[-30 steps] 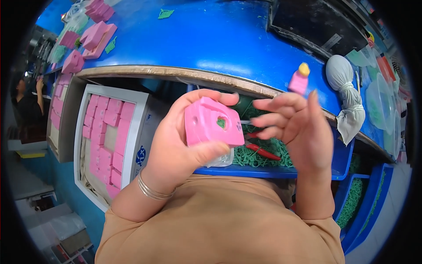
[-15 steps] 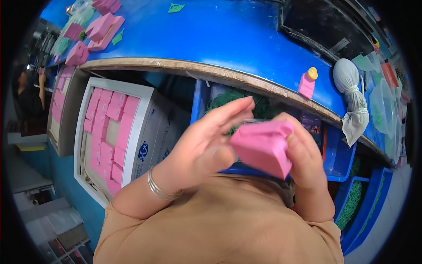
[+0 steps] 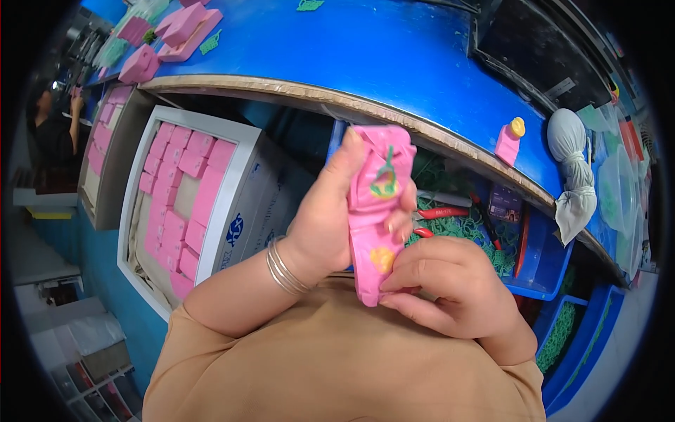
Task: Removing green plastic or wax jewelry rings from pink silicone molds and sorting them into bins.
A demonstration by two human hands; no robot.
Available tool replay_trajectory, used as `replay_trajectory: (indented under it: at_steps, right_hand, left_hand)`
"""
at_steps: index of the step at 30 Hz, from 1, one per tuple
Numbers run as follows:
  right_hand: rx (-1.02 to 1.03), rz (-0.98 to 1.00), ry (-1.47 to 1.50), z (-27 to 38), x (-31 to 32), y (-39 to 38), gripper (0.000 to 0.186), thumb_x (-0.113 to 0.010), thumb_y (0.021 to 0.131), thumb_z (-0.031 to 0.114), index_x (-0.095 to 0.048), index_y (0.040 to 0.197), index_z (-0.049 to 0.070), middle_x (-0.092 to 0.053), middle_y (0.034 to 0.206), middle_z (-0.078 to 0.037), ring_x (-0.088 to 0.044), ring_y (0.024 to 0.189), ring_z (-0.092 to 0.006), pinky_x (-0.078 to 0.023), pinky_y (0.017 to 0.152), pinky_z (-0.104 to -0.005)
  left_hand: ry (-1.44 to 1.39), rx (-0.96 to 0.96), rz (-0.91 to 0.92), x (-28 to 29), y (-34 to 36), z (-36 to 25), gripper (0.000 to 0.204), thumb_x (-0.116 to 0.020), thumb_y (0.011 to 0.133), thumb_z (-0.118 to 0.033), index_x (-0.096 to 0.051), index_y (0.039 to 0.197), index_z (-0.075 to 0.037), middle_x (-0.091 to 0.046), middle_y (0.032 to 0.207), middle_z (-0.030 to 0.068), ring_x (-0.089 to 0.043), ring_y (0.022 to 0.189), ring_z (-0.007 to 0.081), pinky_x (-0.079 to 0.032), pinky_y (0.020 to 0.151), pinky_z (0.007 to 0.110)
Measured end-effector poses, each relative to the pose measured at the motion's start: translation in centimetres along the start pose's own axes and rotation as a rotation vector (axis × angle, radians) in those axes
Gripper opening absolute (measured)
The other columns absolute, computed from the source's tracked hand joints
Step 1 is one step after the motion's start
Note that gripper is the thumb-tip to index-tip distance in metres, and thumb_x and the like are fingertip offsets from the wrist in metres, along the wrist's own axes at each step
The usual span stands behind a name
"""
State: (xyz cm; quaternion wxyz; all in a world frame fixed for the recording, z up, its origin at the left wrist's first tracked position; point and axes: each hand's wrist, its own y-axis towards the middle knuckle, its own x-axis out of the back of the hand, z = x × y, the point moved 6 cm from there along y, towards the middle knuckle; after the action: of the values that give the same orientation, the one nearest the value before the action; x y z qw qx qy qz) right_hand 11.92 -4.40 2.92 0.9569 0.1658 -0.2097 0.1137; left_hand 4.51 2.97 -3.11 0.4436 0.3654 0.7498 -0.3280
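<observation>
My left hand [image 3: 320,218] grips an elongated pink mould [image 3: 365,200], two sections end to end; the upper carries a green and yellow shape, the lower a yellow patch. My right hand [image 3: 450,288] pinches the lower section's edge with thumb and fingers. Just beyond, a blue tray [image 3: 538,281] holds green stringy pieces [image 3: 457,231], red-handled tools [image 3: 443,211] and a dark printed item [image 3: 505,204].
A blue bench [image 3: 394,49] carries pink blocks [image 3: 179,32], a yellow-topped pink piece [image 3: 508,144], a tied white cloth bundle [image 3: 568,162] and black equipment [image 3: 527,49]. Boxes of pink blocks [image 3: 172,211] stand left. A co-worker [image 3: 56,126] is far left. More blue trays [image 3: 583,352] lie right.
The single pink block, turned about between my hands, is now held upright and elongated, showing green and yellow shapes. My right hand has moved from open to pinching its lower end.
</observation>
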Motion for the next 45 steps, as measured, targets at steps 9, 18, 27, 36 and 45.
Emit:
replay_trajectory:
  at_steps: [9,18,27,36,45]
  right_hand:
    - [-0.166,-0.191,-0.011,-2.2,2.0,1.3,0.028,-0.075,0.067,0.010,-0.060,0.090,0.007,-0.055,0.072,-0.004,-0.051,0.055,-0.0142,-0.040,0.048,-0.0261]
    - [-0.046,-0.145,-0.058,-2.1,1.7,-0.1,0.015,-0.067,0.076,0.009,-0.060,0.088,0.004,-0.057,0.070,-0.009,-0.056,0.059,-0.0238,-0.044,0.050,-0.0319]
    - [-0.353,-0.330,1.124,-6.7,-1.2,-1.1,0.015,-0.044,0.094,0.011,-0.048,0.087,-0.001,-0.057,0.070,-0.009,-0.061,0.066,-0.0170,-0.047,0.054,-0.0222]
    - [-0.269,-0.551,0.517,-5.7,1.2,-1.7,0.025,-0.059,0.083,0.005,-0.049,0.106,0.004,-0.046,0.077,0.000,-0.041,0.061,-0.0049,-0.033,0.052,-0.0190]
    - [-0.299,-0.362,-0.007,-3.1,3.0,0.5,0.011,-0.072,0.067,0.006,-0.062,0.071,0.006,-0.045,0.063,-0.002,-0.043,0.059,-0.0141,-0.035,0.054,-0.0264]
  left_hand:
    - [0.624,-0.184,-0.059,-0.9,-1.4,0.6,0.054,-0.024,0.097,-0.041,-0.045,0.119,0.003,-0.055,0.110,0.0123,-0.053,0.101,0.0191,-0.043,0.088,0.031]
    - [0.558,-0.169,-0.219,0.8,-1.4,0.4,0.064,-0.022,0.093,-0.054,-0.051,0.094,0.002,-0.057,0.082,0.0141,-0.056,0.072,0.0186,-0.046,0.065,0.029]
    - [0.505,-0.188,-0.093,0.2,-1.3,0.4,0.055,-0.026,0.095,-0.048,-0.048,0.104,0.001,-0.056,0.078,0.0102,-0.054,0.062,0.0141,-0.046,0.057,0.026]
    - [0.175,-0.043,-0.117,0.6,-0.4,1.2,0.052,-0.029,0.095,-0.047,-0.049,0.103,0.000,-0.055,0.076,0.0095,-0.049,0.053,0.0138,-0.046,0.055,0.028]
    - [0.929,-0.058,-0.093,0.2,-0.7,0.6,0.043,-0.065,0.078,-0.017,-0.045,0.114,-0.004,-0.054,0.096,0.0043,-0.052,0.084,0.0094,-0.045,0.075,0.025]
